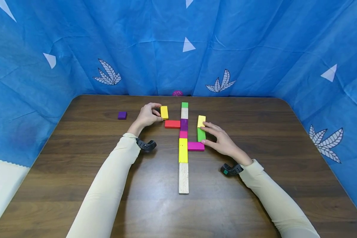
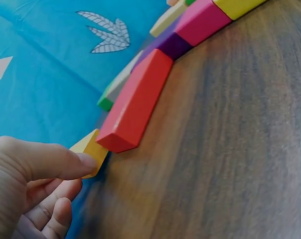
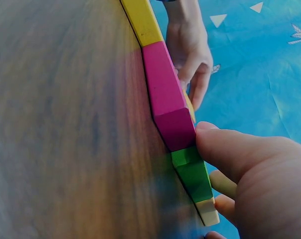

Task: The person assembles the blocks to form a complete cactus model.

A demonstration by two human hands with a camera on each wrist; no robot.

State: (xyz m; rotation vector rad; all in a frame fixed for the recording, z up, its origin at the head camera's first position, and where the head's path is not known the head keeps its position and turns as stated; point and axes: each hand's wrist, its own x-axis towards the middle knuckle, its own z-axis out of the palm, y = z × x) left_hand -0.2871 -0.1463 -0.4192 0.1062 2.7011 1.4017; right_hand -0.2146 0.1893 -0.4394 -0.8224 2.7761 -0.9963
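My left hand (image 1: 148,114) pinches a yellow block (image 1: 164,112) between thumb and fingers, near the left end of a red block (image 1: 172,124). In the left wrist view the thumb lies against this yellow block (image 2: 93,153), and the fingers are partly behind it. My right hand (image 1: 221,141) touches a green block (image 1: 201,135) and the pale yellow block (image 1: 201,121) set end to end beyond it. Its fingers reach out along their right side. The thumb tip sits by the corner where the green block meets a magenta block (image 3: 168,94).
A column of blocks runs up the middle of the table: white (image 1: 183,178), bright yellow (image 1: 183,150), pink (image 1: 183,134), purple (image 1: 184,125), off-white (image 1: 184,113) and green (image 1: 184,104). One small purple block (image 1: 122,115) lies apart at left. Blue cloth (image 1: 154,49) hangs behind the table.
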